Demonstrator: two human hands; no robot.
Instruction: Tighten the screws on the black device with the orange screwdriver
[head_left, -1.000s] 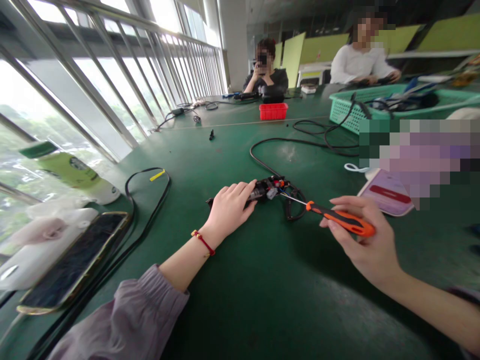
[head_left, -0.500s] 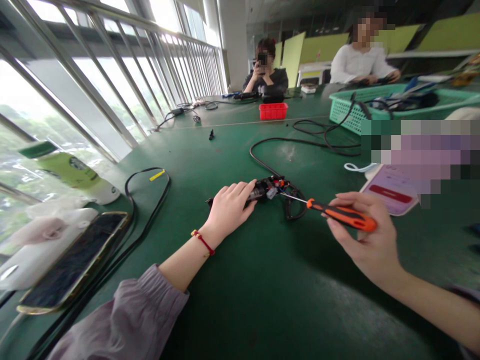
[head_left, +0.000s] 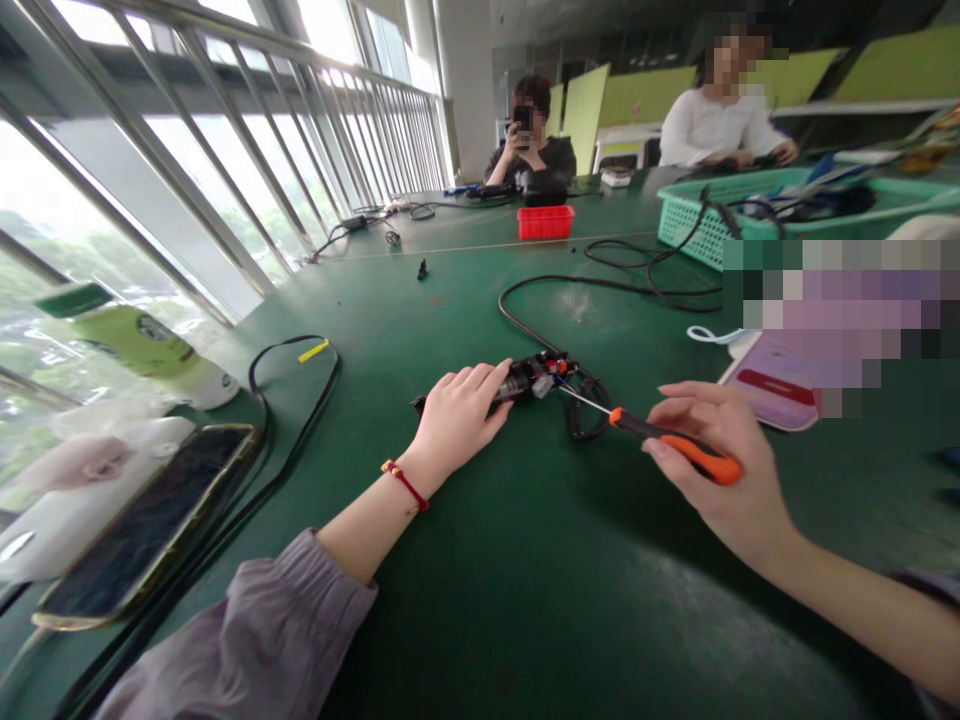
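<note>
Under my left hand [head_left: 459, 412] a black, opened-up electrical device [head_left: 517, 382] lies on the green table, with small coloured wires and a grey part showing at its right end. The fingers of that hand are closed over its body, which hides much of it. My right hand [head_left: 724, 465] grips an orange and black screwdriver [head_left: 690, 450] by the handle. Its thin metal shaft points left, and the tip reaches the wired end of the device; exact contact is too small to tell. A black cord [head_left: 592, 425] lies coiled beside that end.
On the left are a phone [head_left: 146, 525], a bottle [head_left: 157, 350] and a looped black cable [head_left: 300, 425]. At the back stand a red box [head_left: 546, 223] and a green basket [head_left: 690, 225] of parts. A pink-screened phone [head_left: 776, 385] lies right. Two people sit across the table.
My right hand and the screwdriver handle have shifted slightly left, and the fingers sit differently on the handle. My left hand and the device stay put.
</note>
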